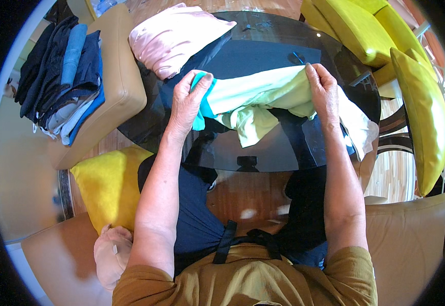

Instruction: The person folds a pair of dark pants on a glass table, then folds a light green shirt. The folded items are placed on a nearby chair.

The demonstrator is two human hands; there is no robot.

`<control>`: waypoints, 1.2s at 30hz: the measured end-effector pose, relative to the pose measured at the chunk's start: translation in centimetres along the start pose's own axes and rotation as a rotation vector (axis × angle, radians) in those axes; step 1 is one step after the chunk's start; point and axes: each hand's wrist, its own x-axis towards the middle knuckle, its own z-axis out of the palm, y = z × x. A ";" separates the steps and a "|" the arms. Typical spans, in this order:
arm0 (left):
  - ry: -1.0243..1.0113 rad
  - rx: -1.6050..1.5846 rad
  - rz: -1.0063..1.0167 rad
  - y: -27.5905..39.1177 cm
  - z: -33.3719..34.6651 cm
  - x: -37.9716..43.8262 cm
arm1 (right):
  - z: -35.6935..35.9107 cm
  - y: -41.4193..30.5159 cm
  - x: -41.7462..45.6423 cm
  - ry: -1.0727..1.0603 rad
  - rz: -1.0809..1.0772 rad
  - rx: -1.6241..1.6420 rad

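A pale yellow-green garment (260,90) with a turquoise edge is stretched between my two hands above a dark glass table (245,153). My left hand (190,99) pinches its turquoise end, thumb on top. At the other end, my right hand (324,91) grips the pale cloth between thumb and fingers. One loose flap hangs down from the middle of the garment. Beyond my left hand, a pink folded cloth (176,34) lies on the table. A white cloth (356,118) rests beside my right wrist, partly hidden by my forearm.
Folded dark clothes (61,76) are piled on the tan sofa arm (119,76) at left. A yellow cushion (111,183) and a pink plush item (113,256) sit beside me. Another yellow cushion (417,126) and a yellow-green armchair (360,26) stand at right.
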 end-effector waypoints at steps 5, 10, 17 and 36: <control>-0.341 0.278 -0.083 1.4 0.4 -1.0 | -0.7 -0.1 0.3 0.004 0.059 0.092; -0.459 0.250 -0.223 0.7 -0.2 -1.0 | -1.9 0.3 0.7 -0.134 0.152 0.312; -0.865 0.150 -0.326 1.9 0.1 -1.6 | -1.6 0.6 -0.2 -0.364 0.010 -0.234; -0.667 0.285 -0.438 -0.4 1.5 -1.4 | 2.9 0.3 -3.3 -0.624 -0.232 -0.271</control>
